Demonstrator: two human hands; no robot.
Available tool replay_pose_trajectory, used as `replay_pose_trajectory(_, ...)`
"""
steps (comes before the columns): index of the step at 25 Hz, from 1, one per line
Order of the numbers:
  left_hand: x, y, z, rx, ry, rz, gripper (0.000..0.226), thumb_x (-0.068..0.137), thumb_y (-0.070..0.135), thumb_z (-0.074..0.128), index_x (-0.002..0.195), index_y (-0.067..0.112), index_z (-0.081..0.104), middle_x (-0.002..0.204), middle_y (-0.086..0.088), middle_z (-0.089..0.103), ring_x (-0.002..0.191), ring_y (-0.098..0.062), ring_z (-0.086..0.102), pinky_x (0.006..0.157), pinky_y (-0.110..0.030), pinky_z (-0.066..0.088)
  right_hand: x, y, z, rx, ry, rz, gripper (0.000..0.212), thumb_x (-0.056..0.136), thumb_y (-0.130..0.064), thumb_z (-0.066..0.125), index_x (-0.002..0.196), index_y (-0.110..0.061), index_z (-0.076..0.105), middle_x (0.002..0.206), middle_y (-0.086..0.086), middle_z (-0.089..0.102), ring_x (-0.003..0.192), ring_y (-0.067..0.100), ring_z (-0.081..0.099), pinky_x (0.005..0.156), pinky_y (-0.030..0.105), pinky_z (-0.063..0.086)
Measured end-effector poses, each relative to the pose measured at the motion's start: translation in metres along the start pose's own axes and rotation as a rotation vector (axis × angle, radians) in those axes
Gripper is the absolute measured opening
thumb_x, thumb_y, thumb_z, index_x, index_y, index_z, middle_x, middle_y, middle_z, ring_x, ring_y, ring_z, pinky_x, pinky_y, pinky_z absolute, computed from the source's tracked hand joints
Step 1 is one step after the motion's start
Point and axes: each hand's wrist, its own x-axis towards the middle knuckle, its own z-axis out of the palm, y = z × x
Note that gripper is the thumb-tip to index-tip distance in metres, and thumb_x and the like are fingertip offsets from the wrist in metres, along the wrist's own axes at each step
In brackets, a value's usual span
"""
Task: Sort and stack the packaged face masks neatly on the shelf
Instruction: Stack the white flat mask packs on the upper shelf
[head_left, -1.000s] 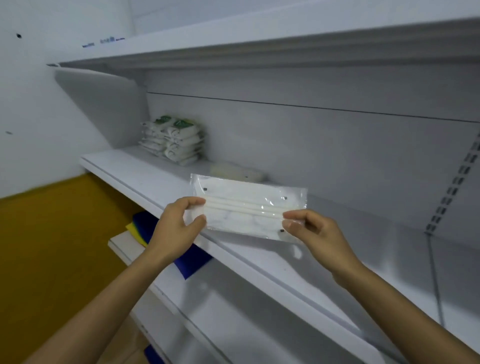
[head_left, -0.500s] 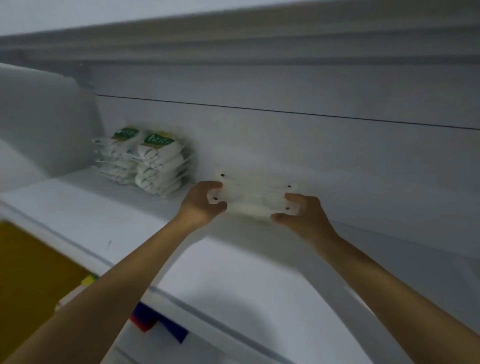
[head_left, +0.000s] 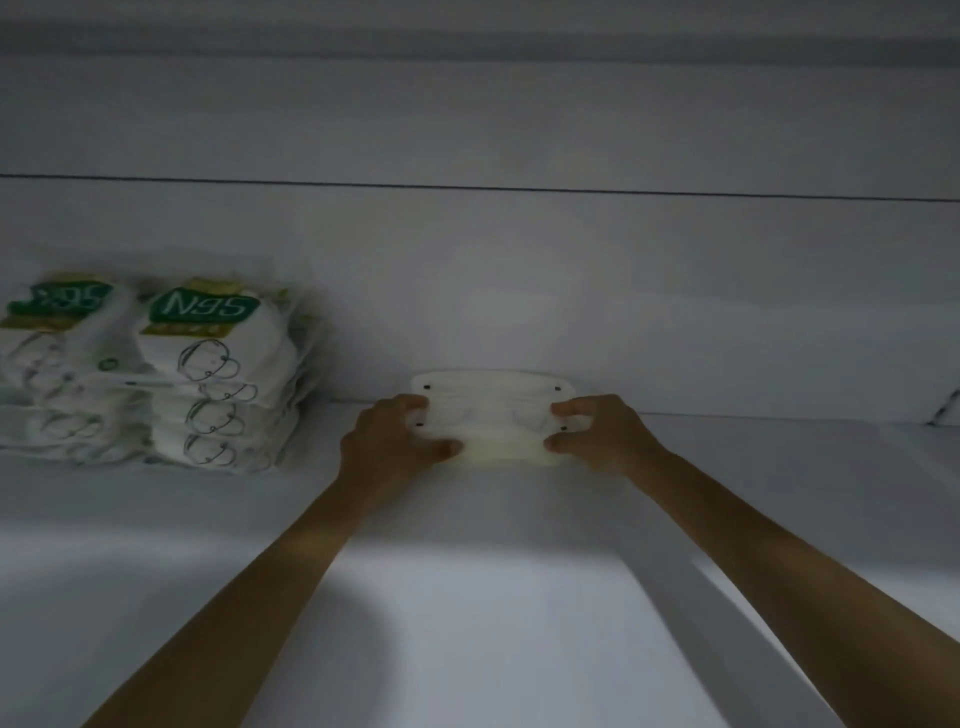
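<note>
Shelf (head_left: 519, 597): running wide, offering room rightward and toward its front edge.
Back panel (head_left: 519, 291): standing just behind the packet.
Green-labelled stacks (head_left: 208, 374): two, sitting well left.
Clear-wrapped mask packet (head_left: 493, 410): lying flat at the shelf's rear.
Left grip (head_left: 389, 447), right grip (head_left: 602, 436): pinching the packet's short ends. Advised: lowering both ends level, squaring against the panel, then releasing.

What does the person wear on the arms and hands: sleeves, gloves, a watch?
Nothing shows. The left hand and right hand are bare, without gloves or rings, and both forearms are uncovered to the frame's edge: no sleeve, watch or bracelet.
</note>
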Motion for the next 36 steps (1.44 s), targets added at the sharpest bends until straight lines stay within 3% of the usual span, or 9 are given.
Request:
replay_pose_trajectory(2, -0.003, -0.004, 0.002, 0.075, 0.027, 0.068, 0.086, 0.058, 0.066, 0.077, 0.131, 0.035, 0.045, 0.14, 0.002, 0.041, 0.132, -0.021, 0.036, 0.107, -0.039, 0.029, 0.003, 0.0, 0.0, 0.028, -0.027, 0.036, 0.051, 0.074, -0.017, 0.08, 0.122, -0.015, 0.064, 0.128, 0.01, 0.058, 0.099, 0.018, 0.06, 0.062, 0.017, 0.045)
replay_pose_trajectory(3, -0.004, -0.006, 0.004, 0.111, 0.038, 0.089, 0.086, 0.058, 0.064, 0.078, 0.131, 0.036, 0.044, 0.147, 0.001, 0.033, 0.136, -0.021, 0.03, 0.109, -0.041, 0.024, 0.003, -0.001, 0.0, 0.025, -0.029, 0.039, 0.051, 0.072, -0.02, 0.082, 0.12, -0.017, 0.065, 0.129, 0.011, 0.056, 0.099, 0.019, 0.06, 0.065, 0.019, 0.048)
replay_pose_trajectory(5, -0.004, -0.008, 0.005, 0.118, 0.069, 0.099, 0.086, 0.058, 0.064, 0.078, 0.131, 0.036, 0.042, 0.156, 0.001, 0.016, 0.143, -0.022, 0.018, 0.114, -0.045, 0.015, -0.001, 0.0, -0.001, -0.038, -0.013, 0.015, 0.059, 0.067, -0.037, 0.084, 0.12, -0.026, 0.063, 0.135, 0.01, 0.049, 0.115, 0.022, 0.054, 0.088, 0.03, 0.049)
replay_pose_trajectory(7, -0.005, -0.003, 0.005, 0.107, 0.129, 0.125, 0.088, 0.059, 0.062, 0.078, 0.133, 0.035, 0.041, 0.159, 0.001, 0.009, 0.145, -0.022, 0.011, 0.116, -0.048, 0.011, -0.012, 0.001, -0.005, -0.091, 0.053, -0.039, 0.07, 0.067, -0.049, 0.08, 0.129, -0.03, 0.054, 0.139, 0.007, 0.041, 0.128, 0.024, 0.043, 0.105, 0.041, 0.039)
replay_pose_trajectory(10, -0.014, 0.014, 0.008, 0.187, 0.217, 0.266, 0.097, 0.061, 0.06, 0.079, 0.142, 0.027, 0.036, 0.16, -0.001, 0.012, 0.146, -0.023, 0.011, 0.115, -0.05, 0.009, -0.038, 0.009, -0.016, -0.064, 0.143, -0.097, 0.072, 0.072, -0.049, 0.076, 0.135, -0.028, 0.046, 0.14, 0.003, 0.04, 0.131, 0.02, 0.039, 0.109, 0.043, 0.034)
replay_pose_trajectory(13, -0.034, 0.054, 0.026, 0.252, 0.21, 0.444, 0.097, 0.064, 0.055, 0.08, 0.142, 0.014, 0.04, 0.156, -0.007, 0.027, 0.144, -0.027, 0.023, 0.114, -0.05, 0.02, -0.07, 0.033, -0.043, -0.105, 0.144, -0.11, 0.066, 0.078, -0.048, 0.071, 0.135, -0.028, 0.046, 0.14, -0.001, 0.042, 0.131, 0.017, 0.039, 0.109, 0.038, 0.033)
replay_pose_trajectory(19, -0.143, 0.201, 0.107, 0.18, 0.02, 0.609, 0.089, 0.081, 0.055, 0.064, 0.151, 0.023, 0.02, 0.148, 0.001, 0.038, 0.131, -0.019, 0.038, 0.102, -0.031, 0.035, -0.184, 0.135, -0.15, -0.262, 0.274, -0.082, 0.056, 0.083, -0.05, 0.064, 0.133, -0.029, 0.048, 0.13, -0.001, 0.051, 0.114, 0.017, 0.053, 0.088, 0.03, 0.046)
replay_pose_trajectory(28, -0.325, 0.451, 0.291, 0.036, -0.151, 0.988, 0.082, 0.085, 0.059, 0.057, 0.15, 0.023, 0.022, 0.155, 0.008, 0.027, 0.14, -0.011, 0.024, 0.11, -0.026, 0.024, -0.392, 0.349, -0.333, -0.408, 0.581, 0.09, 0.067, 0.086, -0.049, 0.061, 0.143, -0.023, 0.036, 0.145, -0.003, 0.041, 0.132, 0.018, 0.037, 0.105, 0.035, 0.033)
replay_pose_trajectory(36, -0.345, 0.611, 0.415, 0.001, -0.218, 1.106, 0.073, 0.09, 0.051, 0.053, 0.15, 0.023, 0.022, 0.155, 0.009, 0.026, 0.14, -0.012, 0.023, 0.108, -0.028, 0.027, -0.429, 0.483, -0.448, -0.476, 0.677, 0.191, 0.065, 0.086, -0.055, 0.058, 0.14, -0.024, 0.04, 0.142, -0.005, 0.043, 0.132, 0.015, 0.037, 0.107, 0.033, 0.034)
